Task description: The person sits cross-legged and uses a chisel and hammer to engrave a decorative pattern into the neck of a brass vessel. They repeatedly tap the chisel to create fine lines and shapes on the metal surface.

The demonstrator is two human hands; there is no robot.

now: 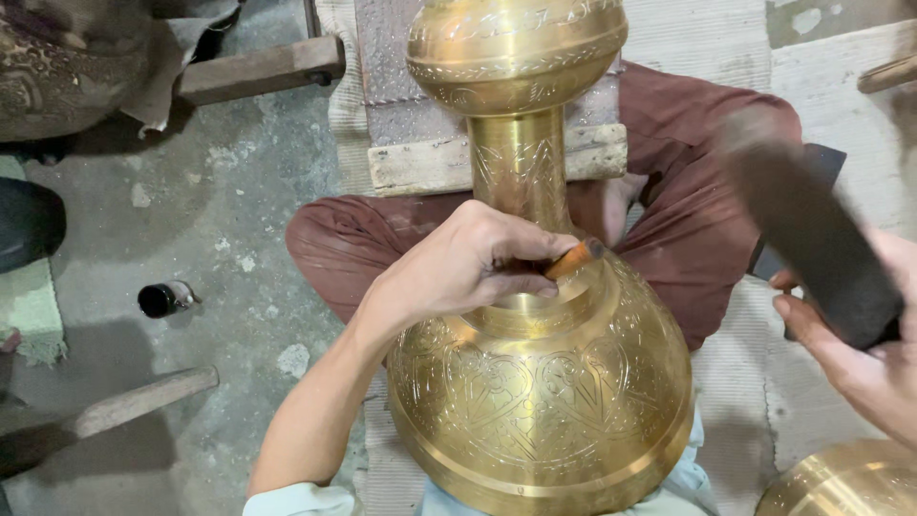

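A large engraved brass vessel (540,382) lies across my lap, its round belly near me and its neck pointing away. My left hand (468,263) rests on the shoulder of the vessel and pinches a small chisel (576,257) with an orange-brown shaft, its tip against the brass by the neck. My right hand (860,334) is raised at the right and grips a dark block-like mallet (812,239), blurred by motion, above and right of the chisel.
A worn wooden block (420,164) lies under the vessel's neck. Another brass piece (845,483) shows at the bottom right. A small dark bottle (162,299) and wooden handles (143,401) lie on the concrete floor at left.
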